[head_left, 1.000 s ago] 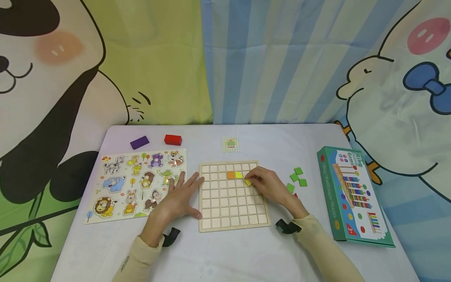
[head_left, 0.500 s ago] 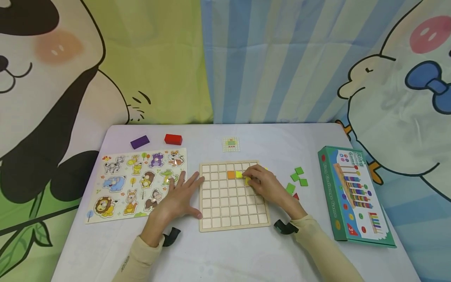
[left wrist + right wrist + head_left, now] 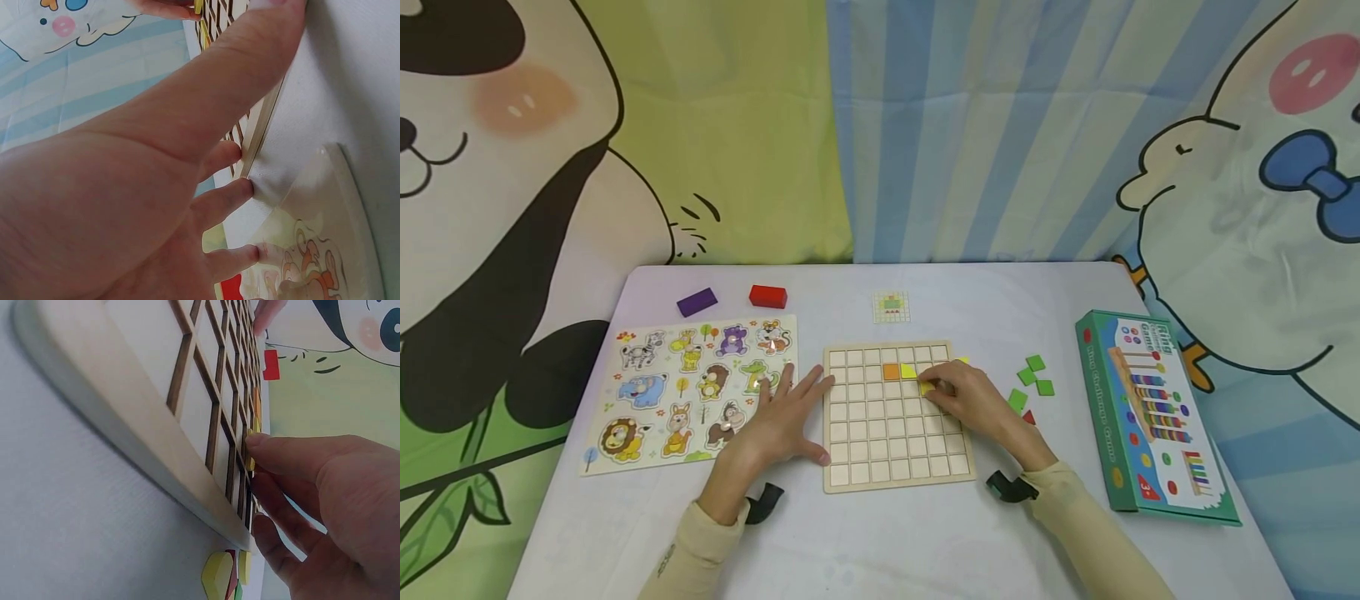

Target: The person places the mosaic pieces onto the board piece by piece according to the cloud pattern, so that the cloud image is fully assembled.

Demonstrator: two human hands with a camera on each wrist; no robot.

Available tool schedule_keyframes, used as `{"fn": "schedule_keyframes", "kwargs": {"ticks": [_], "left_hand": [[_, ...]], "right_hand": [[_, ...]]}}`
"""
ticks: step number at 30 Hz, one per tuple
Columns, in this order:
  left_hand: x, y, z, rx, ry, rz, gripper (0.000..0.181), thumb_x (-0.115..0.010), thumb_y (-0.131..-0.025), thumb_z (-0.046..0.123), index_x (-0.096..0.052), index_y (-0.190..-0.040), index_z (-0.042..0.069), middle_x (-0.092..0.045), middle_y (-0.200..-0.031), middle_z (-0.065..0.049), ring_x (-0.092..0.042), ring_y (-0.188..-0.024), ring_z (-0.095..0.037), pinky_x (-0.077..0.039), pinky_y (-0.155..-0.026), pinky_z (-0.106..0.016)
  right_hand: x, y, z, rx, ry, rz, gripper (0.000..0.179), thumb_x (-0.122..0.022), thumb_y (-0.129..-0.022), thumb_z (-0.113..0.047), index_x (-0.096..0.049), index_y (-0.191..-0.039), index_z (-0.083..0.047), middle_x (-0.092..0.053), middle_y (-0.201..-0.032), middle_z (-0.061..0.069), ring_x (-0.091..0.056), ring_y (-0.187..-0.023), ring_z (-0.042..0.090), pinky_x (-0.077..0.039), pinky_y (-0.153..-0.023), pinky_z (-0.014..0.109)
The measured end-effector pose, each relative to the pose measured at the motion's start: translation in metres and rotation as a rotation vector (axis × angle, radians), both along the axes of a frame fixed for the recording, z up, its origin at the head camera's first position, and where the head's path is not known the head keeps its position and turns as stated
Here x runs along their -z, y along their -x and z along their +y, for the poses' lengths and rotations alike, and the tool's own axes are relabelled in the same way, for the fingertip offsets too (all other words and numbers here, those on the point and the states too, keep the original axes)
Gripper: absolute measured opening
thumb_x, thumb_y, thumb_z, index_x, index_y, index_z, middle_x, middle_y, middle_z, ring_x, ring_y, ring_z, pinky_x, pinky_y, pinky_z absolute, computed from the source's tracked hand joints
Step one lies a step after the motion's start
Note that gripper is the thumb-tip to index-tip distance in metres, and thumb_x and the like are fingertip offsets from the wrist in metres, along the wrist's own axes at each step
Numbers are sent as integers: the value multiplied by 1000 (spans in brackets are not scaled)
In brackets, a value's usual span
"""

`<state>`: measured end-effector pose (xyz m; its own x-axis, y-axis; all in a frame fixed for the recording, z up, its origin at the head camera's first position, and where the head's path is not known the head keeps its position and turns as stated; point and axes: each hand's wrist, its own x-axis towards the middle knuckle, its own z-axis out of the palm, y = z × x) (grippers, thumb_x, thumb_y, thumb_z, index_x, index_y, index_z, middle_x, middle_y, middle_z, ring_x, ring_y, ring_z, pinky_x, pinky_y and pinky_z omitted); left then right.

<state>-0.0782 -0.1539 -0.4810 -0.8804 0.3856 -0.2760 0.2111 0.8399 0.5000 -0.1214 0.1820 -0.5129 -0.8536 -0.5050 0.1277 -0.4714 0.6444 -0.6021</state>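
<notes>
A wooden grid board [image 3: 887, 454] lies in the middle of the table. An orange square tile [image 3: 891, 372] and a yellow tile [image 3: 907, 371] sit side by side in its upper cells. Just right of them, my right hand [image 3: 976, 402] pinches another yellow tile [image 3: 927, 387] low over the grid; the right wrist view shows the thumb against this yellow tile [image 3: 251, 459]. My left hand [image 3: 781, 427] is spread at the board's left edge, thumb and a fingertip against the frame. Its other fingers reach over the animal puzzle [image 3: 655, 446].
Several green tiles [image 3: 1045, 388] and a red tile [image 3: 1029, 417] lie right of the board. A green game box [image 3: 1157, 417] stands farther right. Behind the board are a small pattern card [image 3: 891, 307], a red block [image 3: 768, 297] and a purple block [image 3: 697, 302].
My right hand has shifted very slightly over the same cells, uncovering a bit of yellow behind it and more of the red tile. My left hand has stayed in place.
</notes>
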Motion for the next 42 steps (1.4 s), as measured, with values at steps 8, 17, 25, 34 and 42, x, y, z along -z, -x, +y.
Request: {"fn": "schedule_keyframes", "kwargs": {"ticks": [8, 17, 25, 34, 42], "left_hand": [[0, 0, 0, 2, 1, -4, 119, -96, -60, 37, -34, -159, 14, -20, -169, -14, 0, -154, -52, 2, -115, -79], [0, 1, 1, 4, -9, -7, 119, -96, -60, 35, -33, -159, 14, -20, -169, -14, 0, -155, -51, 3, -116, -78], [-1, 1, 1, 5, -6, -15, 118, -96, -61, 36, -33, -159, 16, -19, -170, -14, 0, -154, -51, 3, -116, -78], [0, 1, -1, 2, -16, -13, 117, -95, -62, 35, -34, -159, 15, -19, -170, -14, 2, -155, -51, 4, -116, -78], [2, 2, -1, -2, -14, -19, 118, -95, -61, 36, -33, -160, 16, -18, -170, -14, 2, -154, -51, 5, -116, -78]], "right_hand": [[3, -1, 4, -1, 15, 10, 20, -77, -89, -12, -77, -109, -10, -67, -116, 3, -65, -105, 18, -58, -85, 37], [-1, 1, 4, 5, 17, -26, 16, -75, -91, -11, -77, -107, -13, -68, -113, 2, -64, -100, 15, -57, -84, 37], [-8, 0, 6, 0, 25, -26, 16, -74, -93, -13, -76, -109, -12, -67, -114, 2, -64, -98, 16, -56, -81, 36], [-15, 1, 59, 213, -22, 60, 19, -75, -91, -11, -75, -110, -7, -66, -111, 7, -64, -92, 21, -58, -79, 41], [-12, -7, 106, 386, -102, 20, 19, -72, -94, -11, -75, -112, -7, -64, -115, 11, -61, -93, 25, -53, -76, 38]]}}
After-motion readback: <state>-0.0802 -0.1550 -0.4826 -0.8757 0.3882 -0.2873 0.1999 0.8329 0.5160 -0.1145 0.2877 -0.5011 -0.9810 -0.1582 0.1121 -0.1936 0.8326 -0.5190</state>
